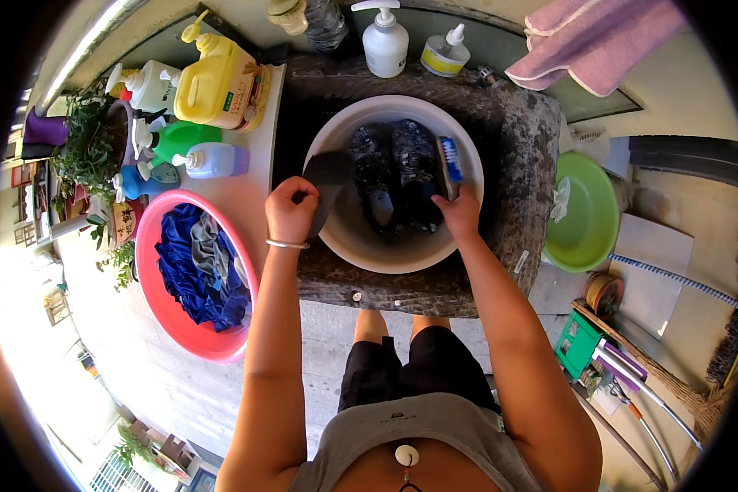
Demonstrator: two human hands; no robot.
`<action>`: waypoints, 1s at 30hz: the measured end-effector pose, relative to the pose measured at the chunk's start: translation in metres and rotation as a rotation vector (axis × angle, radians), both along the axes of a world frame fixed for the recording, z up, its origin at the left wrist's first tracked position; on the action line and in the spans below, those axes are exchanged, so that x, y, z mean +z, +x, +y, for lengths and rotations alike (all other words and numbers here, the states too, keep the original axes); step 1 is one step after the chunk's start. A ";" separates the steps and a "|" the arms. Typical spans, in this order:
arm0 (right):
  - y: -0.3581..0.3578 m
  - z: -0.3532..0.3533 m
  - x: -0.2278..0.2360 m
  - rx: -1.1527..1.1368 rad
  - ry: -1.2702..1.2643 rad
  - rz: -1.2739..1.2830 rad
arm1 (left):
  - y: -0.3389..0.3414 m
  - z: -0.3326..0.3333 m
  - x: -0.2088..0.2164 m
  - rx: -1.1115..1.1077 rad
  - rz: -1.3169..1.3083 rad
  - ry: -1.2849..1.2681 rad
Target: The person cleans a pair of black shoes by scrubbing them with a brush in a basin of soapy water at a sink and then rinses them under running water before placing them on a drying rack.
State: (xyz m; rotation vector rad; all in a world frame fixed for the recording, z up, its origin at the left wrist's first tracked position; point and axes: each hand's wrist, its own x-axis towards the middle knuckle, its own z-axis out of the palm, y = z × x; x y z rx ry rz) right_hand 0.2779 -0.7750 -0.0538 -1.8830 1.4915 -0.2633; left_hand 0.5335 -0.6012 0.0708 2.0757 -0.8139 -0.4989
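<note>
A pair of dark, wet shoes (pixel 395 168) lies side by side in a pale round basin (pixel 459 254) that holds water. At the basin's left rim, my left hand (pixel 291 211) is closed on a dark grey, flat insole (pixel 330 184), lifted over the edge. My right hand (pixel 461 215) reaches over the right side of the basin. Its fingers are closed round the lower end of a scrub brush (pixel 449 160) with blue and white bristles. That brush stands up beside the right shoe, and its handle is mostly hidden by my hand.
The basin sits on a dark, rough slab (pixel 508 164). To the left, a pink tub (pixel 152 303) holds blue and grey clothes, below several pump bottles and a yellow jug (pixel 213 82). A white pump bottle (pixel 385 41) stands behind. A green basin (pixel 582 213) is at right.
</note>
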 end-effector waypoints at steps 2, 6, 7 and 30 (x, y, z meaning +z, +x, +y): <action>0.002 0.003 -0.017 0.037 -0.059 -0.008 | -0.001 0.001 -0.036 -0.094 -0.085 0.079; -0.006 -0.001 -0.052 -0.009 0.084 0.091 | -0.058 -0.024 -0.043 -0.141 -0.626 0.064; -0.007 0.003 -0.058 -0.045 0.112 0.051 | -0.074 -0.030 -0.046 -0.192 -0.494 -0.037; -0.021 0.044 -0.013 -0.219 0.326 -0.508 | -0.150 -0.111 -0.188 -0.348 0.367 0.722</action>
